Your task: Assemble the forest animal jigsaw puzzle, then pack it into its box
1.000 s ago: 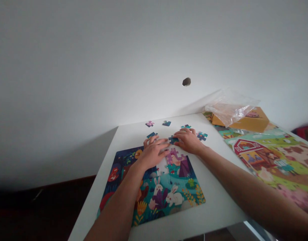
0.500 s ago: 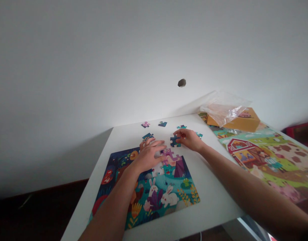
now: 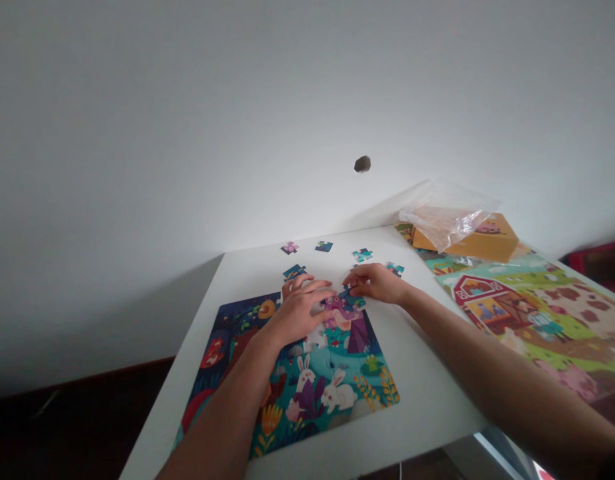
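Observation:
A partly assembled jigsaw puzzle (image 3: 337, 390) with rabbits and a frog lies on the white table (image 3: 427, 393). My left hand (image 3: 302, 310) rests on its upper middle, fingers spread, nothing visible in its grasp. At the puzzle's upper right edge, my right hand (image 3: 375, 283) pinches a dark blue puzzle piece (image 3: 351, 298), which lies against the purple section. Just beyond my left fingertips is a loose blue piece (image 3: 293, 272). Farther back lie a pink piece (image 3: 289, 248), a dark teal piece (image 3: 324, 247) and a teal piece (image 3: 362, 255); another piece (image 3: 395, 269) sits beyond my right wrist.
On the right lies a farm-scene picture (image 3: 542, 313), with a yellow box (image 3: 492, 243) and a clear plastic bag (image 3: 447, 217) at its back. A white wall (image 3: 187, 133) with a hole rises behind the table. Something red (image 3: 597, 263) stands at far right.
My right hand has moved slightly down and toward the puzzle, bringing the dark blue piece against its upper right edge. The teal pieces behind it show more fully. My left hand has barely moved.

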Action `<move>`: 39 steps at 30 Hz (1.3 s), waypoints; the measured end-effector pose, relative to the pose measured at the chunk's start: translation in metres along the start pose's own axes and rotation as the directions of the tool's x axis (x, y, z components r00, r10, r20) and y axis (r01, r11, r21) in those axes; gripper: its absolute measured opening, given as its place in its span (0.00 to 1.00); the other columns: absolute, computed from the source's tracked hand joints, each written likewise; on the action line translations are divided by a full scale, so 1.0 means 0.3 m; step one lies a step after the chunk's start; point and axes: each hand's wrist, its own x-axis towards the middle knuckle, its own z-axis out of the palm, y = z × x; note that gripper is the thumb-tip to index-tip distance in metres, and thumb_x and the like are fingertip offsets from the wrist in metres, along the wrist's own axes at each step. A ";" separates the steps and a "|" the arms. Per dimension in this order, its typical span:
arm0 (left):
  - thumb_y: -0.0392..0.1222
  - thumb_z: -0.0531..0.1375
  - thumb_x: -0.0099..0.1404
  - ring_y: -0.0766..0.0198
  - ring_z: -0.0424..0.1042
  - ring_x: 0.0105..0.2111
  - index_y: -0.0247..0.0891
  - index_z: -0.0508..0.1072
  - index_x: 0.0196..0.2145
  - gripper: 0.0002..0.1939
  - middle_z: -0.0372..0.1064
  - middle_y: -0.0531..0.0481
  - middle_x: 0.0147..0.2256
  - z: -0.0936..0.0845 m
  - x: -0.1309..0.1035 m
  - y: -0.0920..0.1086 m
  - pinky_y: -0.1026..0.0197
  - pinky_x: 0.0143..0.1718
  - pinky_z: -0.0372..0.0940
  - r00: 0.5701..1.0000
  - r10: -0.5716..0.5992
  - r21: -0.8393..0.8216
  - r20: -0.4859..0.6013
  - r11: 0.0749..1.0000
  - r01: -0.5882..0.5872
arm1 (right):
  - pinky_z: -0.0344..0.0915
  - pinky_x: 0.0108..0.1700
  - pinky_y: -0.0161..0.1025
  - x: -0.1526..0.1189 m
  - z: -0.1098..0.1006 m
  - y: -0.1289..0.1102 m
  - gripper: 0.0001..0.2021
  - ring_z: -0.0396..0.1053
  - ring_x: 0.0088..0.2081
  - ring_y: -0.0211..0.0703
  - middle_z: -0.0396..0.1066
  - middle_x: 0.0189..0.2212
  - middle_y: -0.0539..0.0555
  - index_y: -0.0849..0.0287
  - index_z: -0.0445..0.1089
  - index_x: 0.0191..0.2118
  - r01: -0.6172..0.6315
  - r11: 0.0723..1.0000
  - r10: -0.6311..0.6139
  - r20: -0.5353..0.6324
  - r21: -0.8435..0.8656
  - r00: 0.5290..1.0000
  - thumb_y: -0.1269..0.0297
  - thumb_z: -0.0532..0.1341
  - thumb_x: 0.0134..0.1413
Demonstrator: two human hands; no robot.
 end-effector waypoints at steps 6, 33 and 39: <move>0.48 0.62 0.64 0.47 0.55 0.59 0.53 0.75 0.52 0.17 0.67 0.51 0.57 0.004 -0.001 0.000 0.41 0.61 0.51 1.000 0.013 -0.003 0.016 1.000 -0.013 | 0.62 0.36 0.34 -0.006 -0.004 -0.030 0.11 0.67 0.31 0.37 0.73 0.30 0.52 0.61 0.78 0.40 0.014 0.985 -0.012 0.013 -0.173 1.000 0.70 0.67 0.47; 0.33 0.62 0.62 0.62 0.74 0.39 0.46 0.80 0.40 0.12 0.77 0.51 0.39 0.042 0.035 0.087 0.55 0.50 0.63 0.989 -0.005 -0.407 -0.145 0.912 -0.055 | 0.61 0.51 0.45 -0.051 -0.211 0.087 0.16 0.72 0.45 0.50 0.77 0.38 0.55 0.55 0.77 0.43 -0.633 0.714 0.286 -0.701 -0.298 0.653 0.71 0.58 0.50; 0.38 0.58 0.65 0.62 0.73 0.38 0.42 0.81 0.39 0.11 0.74 0.48 0.37 0.022 0.038 0.102 0.59 0.43 0.67 0.982 -0.077 -0.574 -0.170 0.818 -0.035 | 0.58 0.51 0.59 -0.073 -0.188 0.076 0.31 0.67 0.50 0.67 0.72 0.47 0.69 0.60 0.76 0.44 -0.696 0.514 0.484 -0.500 -0.502 0.718 0.43 0.70 0.35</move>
